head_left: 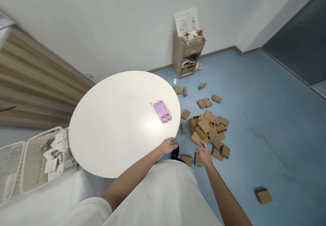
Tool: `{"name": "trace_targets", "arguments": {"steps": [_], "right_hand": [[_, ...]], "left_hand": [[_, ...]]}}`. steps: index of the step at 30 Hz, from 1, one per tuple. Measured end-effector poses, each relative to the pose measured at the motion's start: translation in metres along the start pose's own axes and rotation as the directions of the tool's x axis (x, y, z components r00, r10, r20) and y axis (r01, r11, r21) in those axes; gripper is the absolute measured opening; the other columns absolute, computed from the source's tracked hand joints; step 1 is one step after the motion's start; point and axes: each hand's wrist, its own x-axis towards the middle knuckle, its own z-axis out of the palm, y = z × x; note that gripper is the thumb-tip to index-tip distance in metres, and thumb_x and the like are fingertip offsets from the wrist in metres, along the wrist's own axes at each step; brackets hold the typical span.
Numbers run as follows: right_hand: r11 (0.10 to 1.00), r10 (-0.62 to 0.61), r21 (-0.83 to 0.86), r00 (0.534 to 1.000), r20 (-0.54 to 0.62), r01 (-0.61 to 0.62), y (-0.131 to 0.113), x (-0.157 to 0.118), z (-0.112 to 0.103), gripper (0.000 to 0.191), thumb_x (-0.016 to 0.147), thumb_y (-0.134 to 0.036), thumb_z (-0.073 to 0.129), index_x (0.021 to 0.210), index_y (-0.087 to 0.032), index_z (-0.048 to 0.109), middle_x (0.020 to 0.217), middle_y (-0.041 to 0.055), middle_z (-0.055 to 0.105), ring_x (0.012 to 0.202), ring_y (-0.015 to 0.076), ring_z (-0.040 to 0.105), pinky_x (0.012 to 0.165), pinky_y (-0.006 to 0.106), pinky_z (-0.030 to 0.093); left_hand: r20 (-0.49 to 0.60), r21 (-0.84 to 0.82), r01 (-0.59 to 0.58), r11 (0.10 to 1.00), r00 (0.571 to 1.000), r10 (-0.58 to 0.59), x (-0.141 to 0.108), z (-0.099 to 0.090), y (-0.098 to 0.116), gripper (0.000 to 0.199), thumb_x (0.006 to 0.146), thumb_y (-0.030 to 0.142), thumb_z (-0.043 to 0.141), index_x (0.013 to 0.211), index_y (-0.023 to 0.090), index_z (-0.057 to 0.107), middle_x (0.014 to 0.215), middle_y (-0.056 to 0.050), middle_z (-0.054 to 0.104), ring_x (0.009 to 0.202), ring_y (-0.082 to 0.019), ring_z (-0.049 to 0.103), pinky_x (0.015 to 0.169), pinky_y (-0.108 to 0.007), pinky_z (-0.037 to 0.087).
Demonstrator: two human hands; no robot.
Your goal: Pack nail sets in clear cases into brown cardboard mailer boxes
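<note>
My left hand [168, 145] hangs over the near right edge of the round white table [114, 117], fingers apart and holding nothing. To its right, my right hand [204, 154] reaches out above the floor, also with nothing in it and its fingers apart. Just beyond the right hand lies a heap of small brown cardboard boxes [204, 125]; from this angle I cannot tell whether the fingertips touch any. Two more flat boxes, one a cardboard box [187, 160], lie on the floor between my hands. On the table rests a pinkish, blurred-out flat object [162, 111].
Loose boxes lie scattered around the heap, with a single box [264, 195] far right. A small wooden cabinet [179, 54] carrying a basket [193, 39] stands against the wall. White plastic baskets [33, 144] are at the left, below a beige curtain [38, 83].
</note>
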Motion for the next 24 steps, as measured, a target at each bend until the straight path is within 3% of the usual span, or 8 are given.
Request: {"name": "trace_targets", "arguments": {"steps": [3, 7, 15, 19, 24], "right_hand": [[0.999, -0.03, -0.029, 0.992, 0.12, 0.034, -0.023, -0.007, 0.034, 0.062, 0.064, -0.043, 0.057, 0.121, -0.021, 0.045, 0.121, 0.0104, 0.05, 0.083, 0.0206, 0.061, 0.074, 0.034, 0.047], [0.984, -0.115, -0.1, 0.953, 0.28, 0.148, -0.052, -0.024, 0.08, 0.057, 0.067, -0.042, 0.055, 0.118, -0.019, 0.046, 0.104, 0.0091, 0.059, 0.077, 0.018, 0.06, 0.071, 0.031, 0.047], [0.926, -0.16, -0.216, 0.841, 0.518, 0.309, -0.066, -0.066, 0.168, 0.045, 0.066, -0.038, 0.054, 0.106, -0.017, 0.054, 0.091, 0.0066, 0.062, 0.069, 0.0168, 0.061, 0.068, 0.032, 0.046], [0.894, -0.117, -0.238, 0.711, 0.693, 0.38, -0.074, -0.086, 0.208, 0.041, 0.065, -0.04, 0.056, 0.1, -0.018, 0.058, 0.088, 0.006, 0.063, 0.067, 0.0165, 0.061, 0.069, 0.033, 0.047], [0.852, -0.028, -0.225, 0.469, 0.883, 0.473, -0.095, -0.106, 0.257, 0.041, 0.067, -0.044, 0.055, 0.099, -0.019, 0.058, 0.091, 0.0061, 0.063, 0.069, 0.0163, 0.061, 0.07, 0.033, 0.047]], "left_hand": [[-0.112, -0.104, 0.005, 0.995, 0.994, -0.017, -0.033, -0.026, -0.028, 0.059, 0.069, 0.044, 0.056, 0.12, 0.015, 0.047, 0.117, -0.011, 0.054, 0.096, -0.021, 0.056, 0.082, -0.029, 0.043], [-0.219, -0.197, 0.018, 0.98, 0.974, -0.062, -0.076, -0.051, -0.071, 0.059, 0.07, 0.046, 0.053, 0.12, 0.015, 0.046, 0.118, -0.012, 0.053, 0.096, -0.021, 0.056, 0.081, -0.029, 0.042], [-0.362, -0.339, 0.093, 0.936, 0.906, -0.221, -0.146, -0.067, -0.155, 0.057, 0.071, 0.045, 0.052, 0.12, 0.016, 0.046, 0.118, -0.011, 0.052, 0.096, -0.021, 0.054, 0.08, -0.03, 0.042], [-0.448, -0.46, 0.094, 0.883, 0.834, -0.322, -0.177, -0.067, -0.175, 0.058, 0.07, 0.043, 0.053, 0.121, 0.016, 0.045, 0.116, -0.012, 0.053, 0.094, -0.021, 0.055, 0.077, -0.03, 0.043], [-0.577, -0.622, 0.02, 0.783, 0.664, -0.475, -0.215, -0.068, -0.179, 0.058, 0.07, 0.043, 0.055, 0.121, 0.015, 0.046, 0.116, -0.013, 0.053, 0.093, -0.022, 0.056, 0.076, -0.03, 0.043]]}}
